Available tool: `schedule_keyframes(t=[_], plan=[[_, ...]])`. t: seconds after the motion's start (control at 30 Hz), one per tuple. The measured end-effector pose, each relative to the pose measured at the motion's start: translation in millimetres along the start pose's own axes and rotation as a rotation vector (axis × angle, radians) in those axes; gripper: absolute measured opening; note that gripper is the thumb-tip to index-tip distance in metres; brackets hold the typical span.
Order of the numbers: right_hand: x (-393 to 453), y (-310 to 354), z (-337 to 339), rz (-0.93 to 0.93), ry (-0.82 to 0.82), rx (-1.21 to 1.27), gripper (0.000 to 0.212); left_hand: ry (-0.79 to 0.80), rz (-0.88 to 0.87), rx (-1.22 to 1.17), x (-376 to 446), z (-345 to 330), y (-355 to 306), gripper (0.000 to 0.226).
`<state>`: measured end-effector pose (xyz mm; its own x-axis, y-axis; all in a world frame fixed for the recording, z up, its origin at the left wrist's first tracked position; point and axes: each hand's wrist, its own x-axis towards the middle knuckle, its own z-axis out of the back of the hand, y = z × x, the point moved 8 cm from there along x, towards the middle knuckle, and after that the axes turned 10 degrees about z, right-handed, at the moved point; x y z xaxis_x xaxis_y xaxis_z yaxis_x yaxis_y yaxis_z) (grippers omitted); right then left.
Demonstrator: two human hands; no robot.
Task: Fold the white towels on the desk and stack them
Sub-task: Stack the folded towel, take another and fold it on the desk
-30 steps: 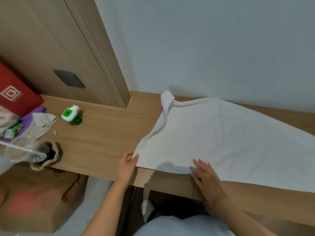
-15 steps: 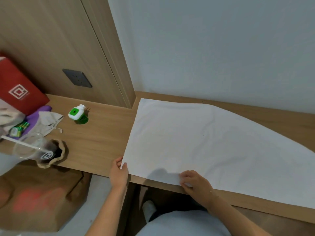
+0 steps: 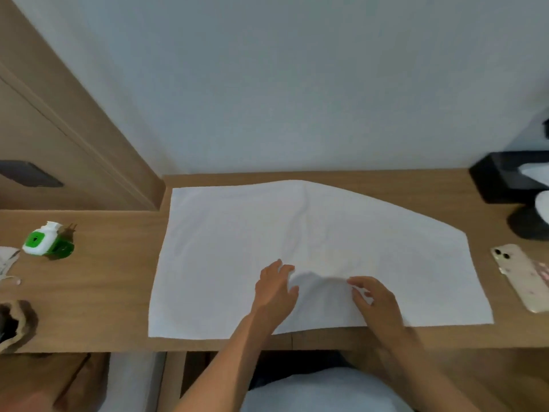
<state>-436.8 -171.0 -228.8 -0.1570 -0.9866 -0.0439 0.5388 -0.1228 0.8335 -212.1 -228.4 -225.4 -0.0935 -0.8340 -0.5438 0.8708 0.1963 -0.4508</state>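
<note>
White towel lies spread out flat on the wooden desk, right in front of me. Its near edge runs close along the desk's front edge. My left hand rests on the towel near that edge, fingers out and a little spread, holding nothing. My right hand is just beside it on the cloth, with the fingers bent a bit; I cannot tell if they pinch the towel. Between my hands the cloth puffs up in a small bump. A soft crease runs up the middle of the towel toward the wall.

On my right, near the towel's side, lies a phone with its back up. On my left, well apart from the towel, sits a little green and white plug-in thing. Farther back on the right stands a black box by the wall.
</note>
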Motion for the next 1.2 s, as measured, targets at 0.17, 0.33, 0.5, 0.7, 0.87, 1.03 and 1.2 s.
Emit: schedule_keyframes(t=[0.17, 0.33, 0.5, 0.7, 0.87, 1.03, 1.2], plan=[[-7, -66, 101, -0.188, -0.263, -0.190, 0.021, 0.032, -0.250, 0.080, 19, -55, -105, 0.052], [-19, -126, 190, -0.478, -0.410, -0.461, 0.042, 0.056, -0.207, 0.329, 49, -117, -152, 0.064], [-17, -169, 186, -0.582, -0.250, -0.148, 0.049, 0.028, -0.220, 0.496, 57, -146, -144, 0.077], [-26, -176, 178, -0.586, -0.163, 0.099, 0.036, 0.073, -0.247, 0.525, 45, -142, -130, 0.076], [21, -155, 196, -0.499, -0.090, -0.103, 0.054, -0.009, -0.242, 0.215, 66, -83, -177, 0.049], [99, -144, 217, -0.400, -0.083, -0.196, 0.057, -0.190, -0.327, 0.213, 126, -7, -239, 0.037], [160, -132, 189, -0.295, 0.152, -0.110, 0.037, -0.114, -0.326, 0.281, 177, -1, -248, 0.037]])
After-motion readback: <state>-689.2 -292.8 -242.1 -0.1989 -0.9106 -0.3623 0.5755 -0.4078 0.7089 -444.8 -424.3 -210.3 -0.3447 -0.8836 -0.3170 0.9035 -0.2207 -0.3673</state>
